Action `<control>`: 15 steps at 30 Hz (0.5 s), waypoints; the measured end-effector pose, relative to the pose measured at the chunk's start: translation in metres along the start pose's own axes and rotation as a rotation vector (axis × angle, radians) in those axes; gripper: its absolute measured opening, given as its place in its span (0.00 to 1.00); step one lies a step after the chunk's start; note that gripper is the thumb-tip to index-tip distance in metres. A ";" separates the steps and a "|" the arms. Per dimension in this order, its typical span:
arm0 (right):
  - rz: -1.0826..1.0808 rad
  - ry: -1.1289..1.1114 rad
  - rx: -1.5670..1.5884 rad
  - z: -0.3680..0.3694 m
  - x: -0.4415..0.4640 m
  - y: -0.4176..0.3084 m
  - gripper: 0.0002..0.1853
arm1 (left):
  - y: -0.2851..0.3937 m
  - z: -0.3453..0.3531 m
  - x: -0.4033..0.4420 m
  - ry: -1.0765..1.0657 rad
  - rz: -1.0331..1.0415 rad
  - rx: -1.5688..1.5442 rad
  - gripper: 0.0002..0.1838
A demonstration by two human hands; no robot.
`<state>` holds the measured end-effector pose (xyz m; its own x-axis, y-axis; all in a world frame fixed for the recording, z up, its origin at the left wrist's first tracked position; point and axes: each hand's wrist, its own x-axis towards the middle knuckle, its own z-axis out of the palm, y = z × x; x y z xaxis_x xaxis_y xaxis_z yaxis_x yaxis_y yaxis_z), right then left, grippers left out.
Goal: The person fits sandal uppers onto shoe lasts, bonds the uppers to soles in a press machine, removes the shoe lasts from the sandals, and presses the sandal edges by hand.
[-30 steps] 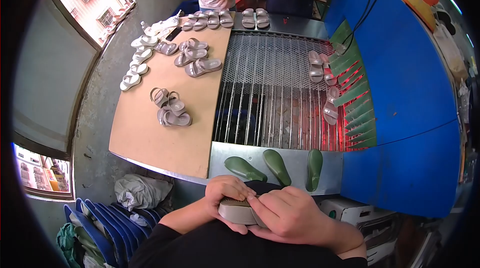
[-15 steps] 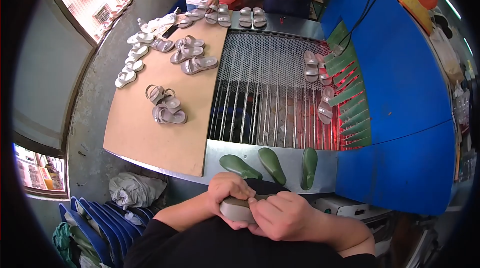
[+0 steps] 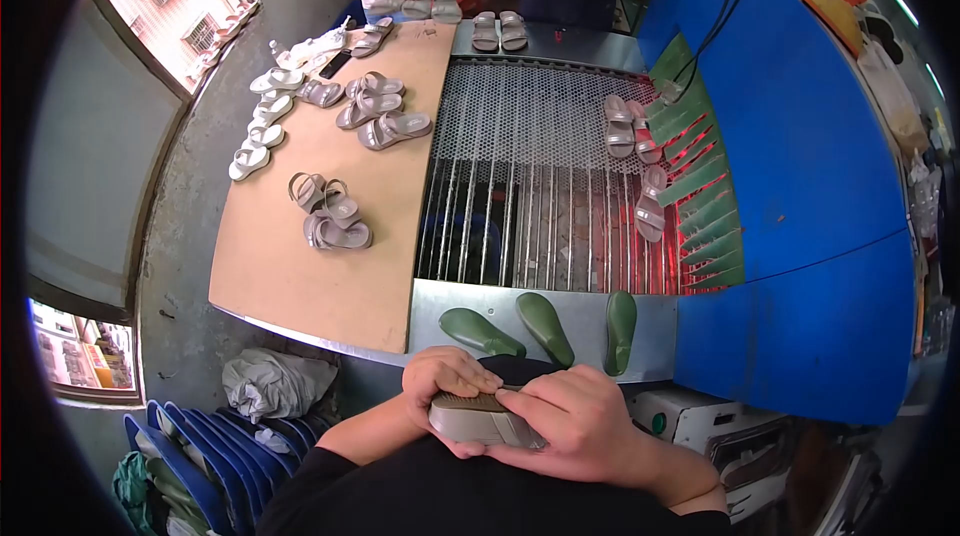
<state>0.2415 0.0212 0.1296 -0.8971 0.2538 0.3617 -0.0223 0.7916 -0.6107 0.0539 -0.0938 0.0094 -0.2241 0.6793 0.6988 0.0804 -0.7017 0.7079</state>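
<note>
Close to my body, a sandal with a pale grey sole (image 3: 478,424) is held between both hands, its ribbed brown underside partly turned up. My left hand (image 3: 445,386) is wrapped round one end, fingers pressed on the underside. Farther along the sole, my right hand (image 3: 580,418) grips the side, thumb and fingers closed on it. The upper is hidden under the hands. Just beyond lie three green shoe lasts (image 3: 480,332), (image 3: 545,328), (image 3: 620,334) on the metal ledge (image 3: 430,308).
Several grey sandals (image 3: 380,111) and white sandals (image 3: 265,136) rest on the tan board (image 3: 270,266). A conveyor (image 3: 540,116) carries sandals by the green flaps (image 3: 705,196) of a red-lit blue machine (image 3: 800,196). Two people stand beyond. Blue stacked chairs (image 3: 215,461) are lower left.
The sole in my hands has turned, showing more of its side and ribbed underside. My right hand's fingers have spread along it. At the far end, a person has lifted sandals off the board.
</note>
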 end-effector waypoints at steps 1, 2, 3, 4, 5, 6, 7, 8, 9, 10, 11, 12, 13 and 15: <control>0.003 -0.011 -0.011 -0.001 0.000 -0.001 0.23 | 0.000 0.000 -0.003 0.017 -0.010 -0.009 0.33; 0.006 -0.022 -0.022 -0.001 0.001 -0.001 0.23 | 0.000 0.001 -0.005 0.027 -0.031 -0.014 0.33; -0.030 -0.029 -0.053 0.000 0.001 0.000 0.23 | 0.001 0.001 -0.007 0.037 -0.052 -0.019 0.33; -0.066 -0.038 -0.085 0.001 0.002 0.001 0.23 | 0.001 0.002 -0.009 0.048 -0.073 -0.025 0.34; -0.101 -0.048 -0.116 0.002 0.002 0.002 0.22 | 0.001 0.002 -0.013 0.040 -0.100 -0.042 0.34; -0.133 -0.048 -0.155 0.003 0.002 0.003 0.22 | 0.001 0.001 -0.017 0.033 -0.126 -0.057 0.35; -0.166 -0.047 -0.195 0.003 0.002 0.003 0.22 | 0.001 0.000 -0.019 0.026 -0.150 -0.072 0.36; -0.200 -0.046 -0.235 0.003 0.002 0.003 0.22 | 0.003 0.000 -0.019 0.018 -0.163 -0.052 0.36; -0.218 -0.055 -0.235 0.004 0.002 0.004 0.22 | 0.005 0.000 -0.019 0.011 -0.176 -0.031 0.36; -0.235 -0.063 -0.236 0.005 0.001 0.006 0.21 | 0.006 0.001 -0.019 0.002 -0.189 -0.012 0.36; -0.251 -0.073 -0.237 0.006 0.000 0.006 0.21 | 0.006 0.002 -0.018 0.019 -0.197 0.007 0.35; -0.286 -0.079 -0.291 0.007 -0.001 0.006 0.21 | 0.006 0.005 -0.018 0.035 -0.205 0.026 0.35; -0.321 -0.085 -0.343 0.009 -0.002 0.005 0.21 | 0.006 0.007 -0.017 0.052 -0.214 0.044 0.34; -0.357 -0.109 -0.397 0.011 -0.003 0.003 0.21 | 0.009 0.007 -0.017 0.022 -0.271 0.077 0.34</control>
<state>0.2394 0.0168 0.1190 -0.9052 -0.1120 0.4099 -0.1850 0.9723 -0.1429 0.0655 -0.1103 0.0045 -0.2681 0.8345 0.4814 0.0881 -0.4764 0.8748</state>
